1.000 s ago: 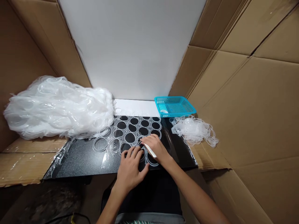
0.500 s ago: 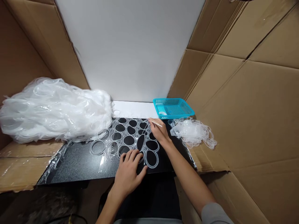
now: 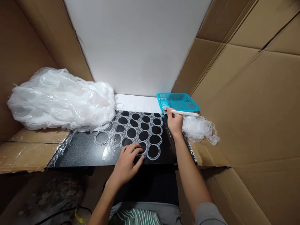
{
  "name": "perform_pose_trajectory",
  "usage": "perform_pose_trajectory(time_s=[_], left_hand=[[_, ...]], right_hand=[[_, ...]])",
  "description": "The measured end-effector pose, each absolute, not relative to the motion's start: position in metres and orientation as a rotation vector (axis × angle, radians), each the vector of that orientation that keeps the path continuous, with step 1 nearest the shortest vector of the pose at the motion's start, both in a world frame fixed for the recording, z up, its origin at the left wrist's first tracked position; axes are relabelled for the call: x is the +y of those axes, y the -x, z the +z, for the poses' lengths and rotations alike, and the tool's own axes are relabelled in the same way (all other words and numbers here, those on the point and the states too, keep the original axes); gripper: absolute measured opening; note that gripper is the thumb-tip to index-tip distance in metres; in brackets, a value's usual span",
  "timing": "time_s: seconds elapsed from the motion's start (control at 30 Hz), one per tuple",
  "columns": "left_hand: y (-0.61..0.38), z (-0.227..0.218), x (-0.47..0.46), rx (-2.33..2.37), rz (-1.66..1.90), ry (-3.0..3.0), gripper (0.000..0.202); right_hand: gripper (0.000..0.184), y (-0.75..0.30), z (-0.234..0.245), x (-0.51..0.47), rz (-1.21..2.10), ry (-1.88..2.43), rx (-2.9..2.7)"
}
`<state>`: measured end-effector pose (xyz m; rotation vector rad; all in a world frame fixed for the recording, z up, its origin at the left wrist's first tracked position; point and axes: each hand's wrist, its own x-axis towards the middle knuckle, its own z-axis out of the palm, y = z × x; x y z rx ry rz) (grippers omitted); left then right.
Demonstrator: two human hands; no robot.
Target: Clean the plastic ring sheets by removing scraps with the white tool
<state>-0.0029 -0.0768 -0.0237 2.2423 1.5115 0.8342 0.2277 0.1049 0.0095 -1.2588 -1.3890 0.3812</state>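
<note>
Jutting rightward from the right grip (image 3: pixel 175 122) is a white stick (image 3: pixel 186 112).

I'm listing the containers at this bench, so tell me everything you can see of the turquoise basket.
The turquoise basket is shallow and roughly rectangular, with rounded corners, and looks like plastic. Its walls and floor are pierced with small holes below a plain rim. It stands upright toward the back right. The right hand is at its near left corner, and the white stick-like tool in that hand crosses in front of its near side; whether either touches it is unclear.
</note>
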Motion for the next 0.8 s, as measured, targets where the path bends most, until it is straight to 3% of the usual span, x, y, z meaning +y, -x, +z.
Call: perform_pose_trajectory(time_s=[0.23, 0.43, 0.8], left_hand=[[0.005, -0.041, -0.096, 1.67, 1.203, -2.151, 0.017], [0.012, -0.045, -0.109, 1.719, 1.085, -2.325, 0.028], [0.009, -0.063, -0.109, 1.735, 1.268, -2.404, 0.026]], right_hand=[[0.022, -0.188, -0.011, 0.0, 0.914, 1.02, -1.943], [0.019, -0.173, -0.029, -0.03, 1.019, 1.011, -1.877], [0.017, -0.174, -0.028, -0.029, 1.038, 1.01, -1.887]])
